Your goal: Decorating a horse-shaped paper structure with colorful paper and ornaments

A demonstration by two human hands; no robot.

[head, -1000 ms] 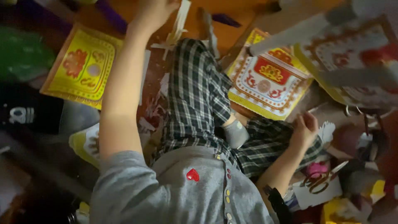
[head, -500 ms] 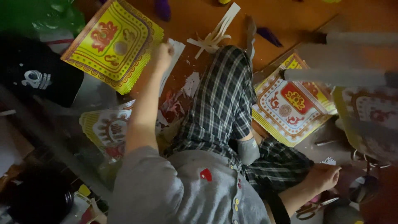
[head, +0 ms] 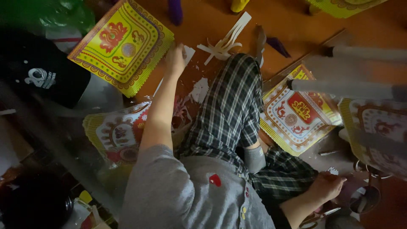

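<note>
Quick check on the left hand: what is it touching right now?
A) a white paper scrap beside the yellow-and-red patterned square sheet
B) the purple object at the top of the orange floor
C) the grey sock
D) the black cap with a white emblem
A: the left hand is stretched forward onto a white paper scrap lying on the orange floor, just right of the yellow-and-red patterned square sheet.

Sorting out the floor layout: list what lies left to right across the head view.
Black cap → yellow sheet → left hand → white paper strips → plaid leg → red-and-yellow sheet → right hand → pale sheet.
</note>
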